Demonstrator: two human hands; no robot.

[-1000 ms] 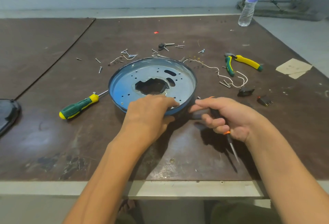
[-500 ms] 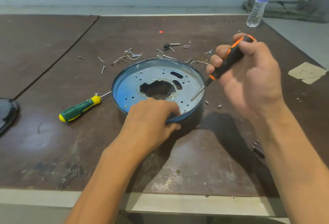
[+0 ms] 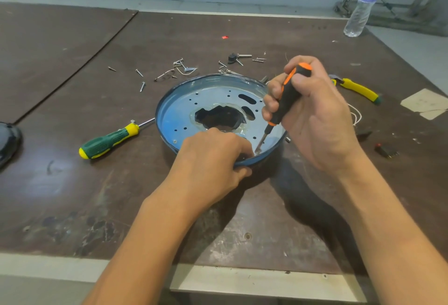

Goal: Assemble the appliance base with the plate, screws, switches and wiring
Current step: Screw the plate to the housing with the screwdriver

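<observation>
A round blue appliance base [image 3: 184, 110] with a perforated metal plate inside lies in the middle of the brown table. My left hand [image 3: 213, 159] grips its near rim, fingers inside and thumb under the edge. My right hand [image 3: 312, 113] holds a black and orange screwdriver [image 3: 288, 96] almost upright, its tip down on the plate right beside my left fingertips. Whether a screw sits under the tip is hidden. Loose screws [image 3: 169, 74] lie scattered behind the base. A small black switch [image 3: 386, 150] and white wiring [image 3: 356, 115] lie to the right.
A green and yellow screwdriver [image 3: 109, 139] lies left of the base. Yellow-handled pliers [image 3: 358, 88] sit behind my right hand. A water bottle [image 3: 363, 3] stands at the far right corner, a paper scrap [image 3: 424, 104] at the right edge, a dark object [image 3: 7, 139] at the left edge.
My right hand lifted the orange screwdriver off the table, turned it upright and brought its tip down onto the plate by my left fingers. My left hand stayed on the rim.
</observation>
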